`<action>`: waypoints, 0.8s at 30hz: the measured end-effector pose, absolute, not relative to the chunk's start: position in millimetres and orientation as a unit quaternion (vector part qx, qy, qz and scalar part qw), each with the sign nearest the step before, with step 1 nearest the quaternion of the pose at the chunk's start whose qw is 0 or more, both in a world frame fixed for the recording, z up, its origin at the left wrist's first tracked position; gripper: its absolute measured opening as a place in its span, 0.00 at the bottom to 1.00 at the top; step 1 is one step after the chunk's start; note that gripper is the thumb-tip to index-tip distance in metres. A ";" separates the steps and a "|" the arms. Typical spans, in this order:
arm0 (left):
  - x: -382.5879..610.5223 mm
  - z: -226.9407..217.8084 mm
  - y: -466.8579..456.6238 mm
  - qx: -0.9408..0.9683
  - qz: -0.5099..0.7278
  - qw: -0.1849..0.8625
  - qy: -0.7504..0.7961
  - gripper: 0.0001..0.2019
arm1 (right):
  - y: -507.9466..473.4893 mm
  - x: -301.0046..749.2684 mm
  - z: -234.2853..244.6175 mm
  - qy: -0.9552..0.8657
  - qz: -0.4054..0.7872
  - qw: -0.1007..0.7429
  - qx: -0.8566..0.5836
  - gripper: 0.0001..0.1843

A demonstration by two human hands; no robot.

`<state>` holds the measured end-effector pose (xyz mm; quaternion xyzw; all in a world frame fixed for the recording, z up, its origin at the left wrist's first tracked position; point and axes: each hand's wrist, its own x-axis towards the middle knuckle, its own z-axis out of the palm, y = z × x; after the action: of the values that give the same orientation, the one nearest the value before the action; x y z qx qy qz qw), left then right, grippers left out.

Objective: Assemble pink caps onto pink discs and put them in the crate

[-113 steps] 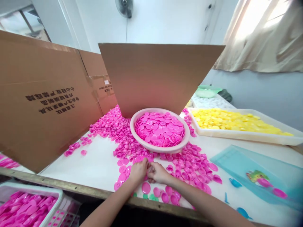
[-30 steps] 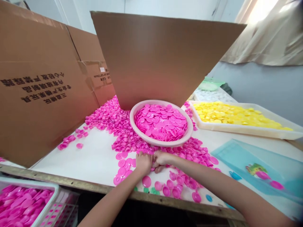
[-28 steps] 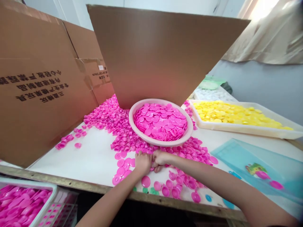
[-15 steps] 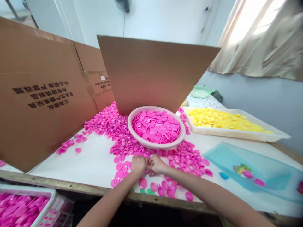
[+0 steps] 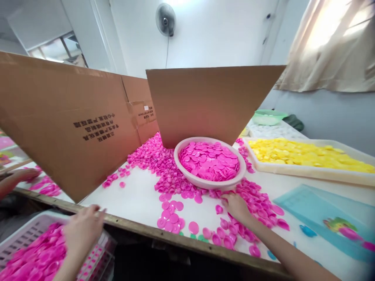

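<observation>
My left hand (image 5: 84,227) is over the white basket (image 5: 27,233), which is full of pink plastic pieces (image 5: 43,253). Its fingers are stretched out and slightly blurred, and I see nothing held in them. On the table, my right hand (image 5: 236,206) reaches to the small pink plastic cups (image 5: 259,203) just in front of the round bowl (image 5: 179,166). Its fingers are curled down onto a cup there, with the fingertips partly hidden. Pink discs (image 5: 211,160) fill the bowl. More flat pink discs (image 5: 172,218) lie near the table's front edge.
Cardboard sheets (image 5: 205,105) stand upright behind the bowl and at the left (image 5: 58,117). A tray (image 5: 307,171) of yellow pieces and a translucent blue bin (image 5: 316,210) lie to the right. Another person's hand (image 5: 26,174) touches pink pieces at the far left.
My hands were together in front of the bowl. The left has moved left and down to the basket, the right a little rightward to the cups. The view has turned left and up.
</observation>
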<state>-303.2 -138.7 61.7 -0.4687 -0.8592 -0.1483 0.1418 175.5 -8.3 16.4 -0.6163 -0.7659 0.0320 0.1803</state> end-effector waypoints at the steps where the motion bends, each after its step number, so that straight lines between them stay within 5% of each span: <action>1: -281.2 55.5 -128.9 -0.530 -0.178 0.119 -0.821 0.15 | -7.1 172.4 14.0 -0.762 0.035 0.173 -0.622 0.15; 6: -146.8 29.7 -59.6 -0.728 -0.253 -0.037 -0.636 0.09 | -13.0 161.9 19.0 -0.755 0.008 0.176 -0.632 0.15; 10: -84.7 15.8 -19.6 -0.719 -0.226 -0.040 -0.656 0.08 | -39.3 152.5 29.8 -0.758 0.074 0.240 -0.602 0.16; 15: -80.7 0.3 -8.1 -0.725 -0.235 -0.032 -0.647 0.10 | -64.3 115.9 22.8 -0.751 0.286 0.262 -0.534 0.14; 24: -91.8 5.0 -40.5 -0.721 -0.417 -0.191 -0.520 0.12 | -41.5 80.0 11.5 -0.750 0.246 0.296 -0.538 0.16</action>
<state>-91.8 -40.5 5.0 -0.7207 -0.5195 -0.4174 -0.1908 80.0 -41.5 11.5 -0.5383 -0.7495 0.2461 0.2965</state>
